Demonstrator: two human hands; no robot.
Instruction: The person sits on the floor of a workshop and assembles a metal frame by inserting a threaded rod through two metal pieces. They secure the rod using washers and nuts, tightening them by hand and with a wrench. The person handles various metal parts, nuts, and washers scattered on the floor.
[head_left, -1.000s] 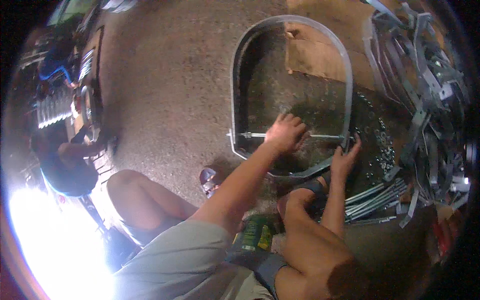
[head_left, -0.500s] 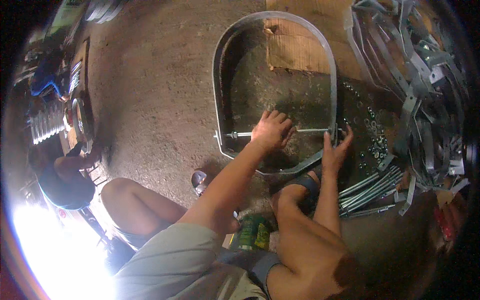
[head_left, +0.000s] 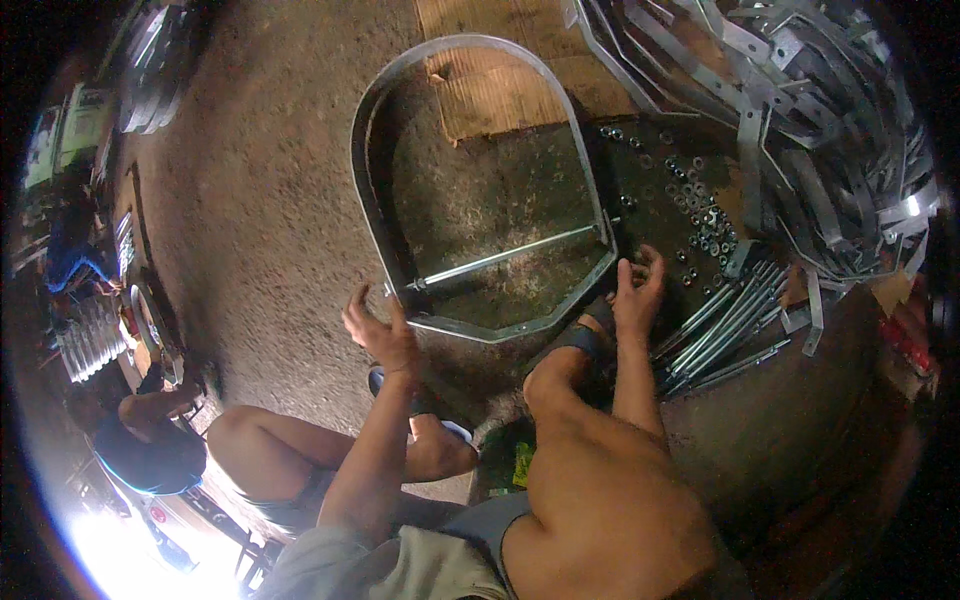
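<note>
A large metal strap frame point(head_left: 362, 180), rounded at the far side and angled at the near side, lies on the floor in front of me. A threaded rod point(head_left: 510, 255) crosses it, with a nut point(head_left: 420, 285) near its left end. My left hand point(head_left: 382, 338) is beside the frame's left corner, thumb and fingers apart near the rod's end; whether a fingertip touches it I cannot tell. Just outside the right corner, my right hand point(head_left: 638, 295) is open, with nothing visible between thumb and fingers.
Loose nuts and washers point(head_left: 710, 230) are scattered at the right, beside a bundle of threaded rods point(head_left: 725, 330). A heap of bent metal straps point(head_left: 800, 120) lies beyond them. Cardboard point(head_left: 500, 95) lies partly under the frame. Another person point(head_left: 150, 440) sits at the left.
My left hand has left the middle of the rod and moved to the frame's left corner. The right hand remains by the right corner, now slightly off it. The view has shifted.
</note>
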